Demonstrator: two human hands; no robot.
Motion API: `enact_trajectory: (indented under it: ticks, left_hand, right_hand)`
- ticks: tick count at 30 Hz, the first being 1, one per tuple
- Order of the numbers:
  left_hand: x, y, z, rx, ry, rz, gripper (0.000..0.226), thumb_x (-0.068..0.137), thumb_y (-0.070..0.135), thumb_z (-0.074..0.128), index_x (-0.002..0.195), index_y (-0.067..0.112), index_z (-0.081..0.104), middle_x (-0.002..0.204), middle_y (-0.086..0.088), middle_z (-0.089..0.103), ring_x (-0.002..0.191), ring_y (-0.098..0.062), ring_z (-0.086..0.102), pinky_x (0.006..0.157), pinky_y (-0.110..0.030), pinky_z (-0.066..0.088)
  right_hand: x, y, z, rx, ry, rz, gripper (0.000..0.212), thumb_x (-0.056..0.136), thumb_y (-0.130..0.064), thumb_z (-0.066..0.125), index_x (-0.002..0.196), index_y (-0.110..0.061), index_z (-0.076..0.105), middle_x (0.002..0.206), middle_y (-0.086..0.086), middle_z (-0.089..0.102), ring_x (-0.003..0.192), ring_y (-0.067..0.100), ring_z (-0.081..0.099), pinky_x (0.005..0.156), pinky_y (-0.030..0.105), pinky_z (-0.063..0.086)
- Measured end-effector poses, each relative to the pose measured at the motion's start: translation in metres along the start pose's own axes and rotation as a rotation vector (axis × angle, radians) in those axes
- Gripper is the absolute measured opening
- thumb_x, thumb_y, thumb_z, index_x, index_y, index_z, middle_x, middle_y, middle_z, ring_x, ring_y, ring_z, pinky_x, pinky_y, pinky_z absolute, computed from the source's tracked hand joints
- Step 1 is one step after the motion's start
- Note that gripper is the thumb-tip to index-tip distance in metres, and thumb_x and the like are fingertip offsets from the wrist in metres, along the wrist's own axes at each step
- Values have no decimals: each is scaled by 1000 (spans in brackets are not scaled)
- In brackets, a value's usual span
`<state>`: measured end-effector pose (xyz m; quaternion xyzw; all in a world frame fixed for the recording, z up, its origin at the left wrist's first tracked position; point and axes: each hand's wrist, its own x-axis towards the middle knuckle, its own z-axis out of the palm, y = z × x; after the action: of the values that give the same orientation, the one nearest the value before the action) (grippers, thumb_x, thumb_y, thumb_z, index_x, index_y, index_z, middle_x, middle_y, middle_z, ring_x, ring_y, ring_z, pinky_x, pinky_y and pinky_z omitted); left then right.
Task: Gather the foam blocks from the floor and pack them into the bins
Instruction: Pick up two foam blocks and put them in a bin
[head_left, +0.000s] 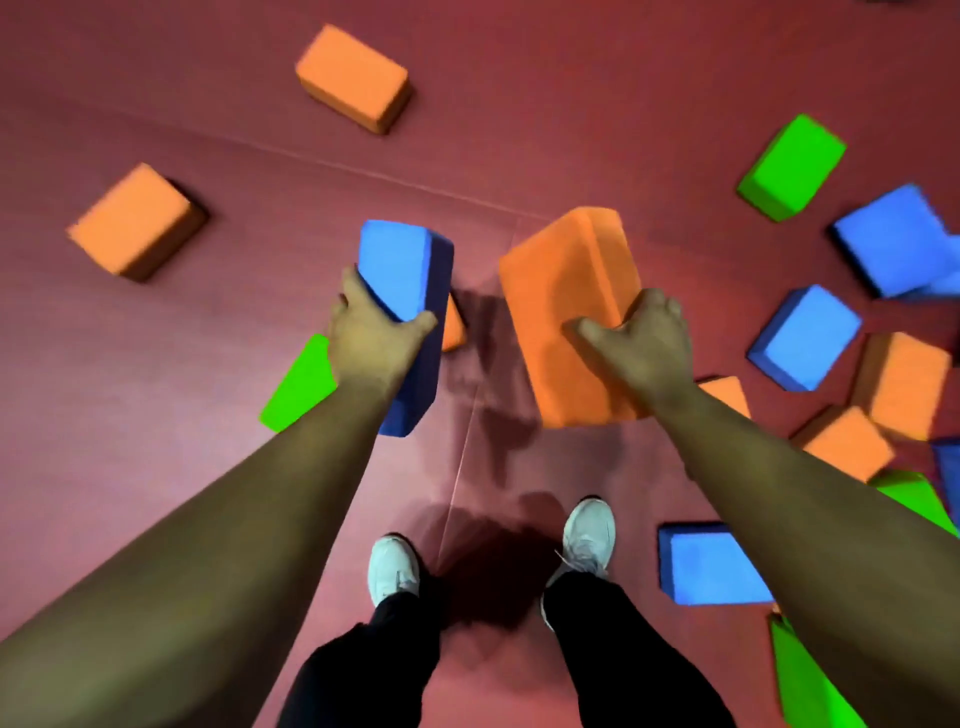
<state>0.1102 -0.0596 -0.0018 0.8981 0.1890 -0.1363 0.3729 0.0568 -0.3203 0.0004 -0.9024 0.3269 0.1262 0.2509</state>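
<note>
- The left hand grips a blue rectangular foam block at its near top edge, thumb over one face and fingers round the other side. The block is lifted off the floor.
- The right hand clasps a large orange rectangular foam block along its right edge, also held up in the air.
- The blue block hangs just left of the large orange block, and the two do not touch.
- Further left of the large orange block, a green foam block lies on the dark red mat floor, partly under the left forearm.
- Far left of it lies an orange foam brick, and beyond it to the upper left lies another orange brick.
- To its right is a loose cluster of blocks: a green one, two blue ones and two orange ones.
- Below it are white shoes and a flat blue block.
</note>
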Motion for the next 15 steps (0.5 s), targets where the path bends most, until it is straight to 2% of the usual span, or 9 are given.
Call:
enact_trajectory:
  ticks: [3,6,8,12,15]
  left_hand:
    - [-25,75,-81,-72,-15,101,80,60,46,72,120,7,37,122,-16,54,113,-37,54,87,-45,47]
    - [-58,138,-159,-79,-33,193,67,67,39,79,108,10,36,117,-15,54,110,-36,55,79,-39,44]
    - [-73,163,-193,-88,-14,226,66,64,44,79,103,14,35,113,-14,56,108,-36,56,78,-39,46]
    - [-112,222,-261,-125,27,311,66,63,47,78,106,16,38,113,-11,57,107,-35,56,85,-48,49]
    - [-126,250,-282,-130,25,369,69,63,50,75,110,15,40,115,-11,57,108,-36,56,86,-50,50]
  right_hand:
    - [-48,-44,-95,59,85,8,93,56,-75,59,113,-2,52,117,20,57,115,39,51,97,46,42]
    - [-98,-84,-183,93,176,-1,78,69,-62,69,114,-1,51,118,22,55,117,40,49,98,46,41]
    - [-120,-99,-220,118,231,11,73,73,-54,74,117,-1,50,120,23,53,118,41,48,99,46,40]
    - [-169,-118,-297,215,329,43,80,72,-53,77,125,-2,49,124,22,51,121,41,46,104,46,39]
    - [-186,-115,-329,249,375,61,78,72,-53,77,122,-1,50,122,23,51,119,42,46,104,46,38]
